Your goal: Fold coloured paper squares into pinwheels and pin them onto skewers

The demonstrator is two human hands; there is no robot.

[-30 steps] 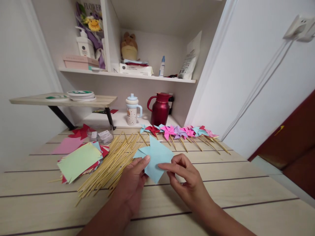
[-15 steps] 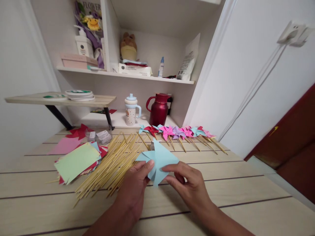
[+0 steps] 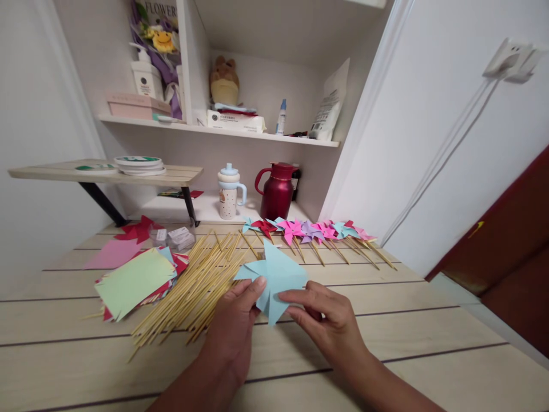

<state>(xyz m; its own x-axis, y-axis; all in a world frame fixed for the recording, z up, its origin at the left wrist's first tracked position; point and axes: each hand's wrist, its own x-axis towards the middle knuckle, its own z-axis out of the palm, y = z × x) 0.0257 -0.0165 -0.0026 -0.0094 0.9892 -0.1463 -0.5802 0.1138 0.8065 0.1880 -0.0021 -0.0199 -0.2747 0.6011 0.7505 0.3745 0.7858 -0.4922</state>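
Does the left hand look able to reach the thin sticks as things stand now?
Probably yes: the sticks lie close beside the left hand, with nothing seen between, though it might first need to release the blue paper it holds.

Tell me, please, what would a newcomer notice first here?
Probably the light-blue folded paper shape, held at the centre by the left hand and touched by the right hand. Beyond it, stretching rightward, multicoloured paper pinwheels lie along the pale wooden table. Behind these, a shiny dark-red jug stands in the white cabinet.
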